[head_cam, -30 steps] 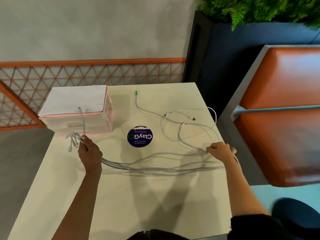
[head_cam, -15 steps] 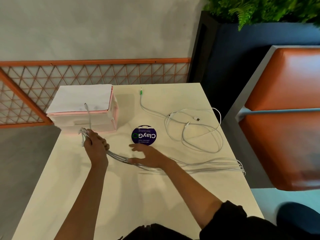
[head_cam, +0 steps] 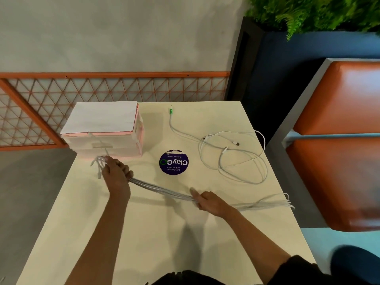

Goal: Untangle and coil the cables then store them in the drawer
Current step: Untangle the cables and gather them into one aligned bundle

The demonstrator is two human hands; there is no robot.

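At the near edge a black sleeve is seen on the right arm, above a pale table. The right hand is laid on a bundle of grey cables, with fingers curled over the strands and the thumb stretched out along them. From there the bundle is run right to the table's edge, where its folded loops are fanned out. To the left and a little further away, the other end of the bundle is clamped in the left hand, fingers wrapped round it, with white plugs sticking out beyond the fist. The hands are held well apart, joined by the raised bundle. Beyond them a round purple sticker is fixed to the table. To its right a white cable is left in loose tangled loops, with a green plug pointing toward the far edge. The pink drawer box is placed at the far left corner, just beyond the left hand, with one thin cable draped up its front. Behind the table an orange railing is seen, and a bench at the right.
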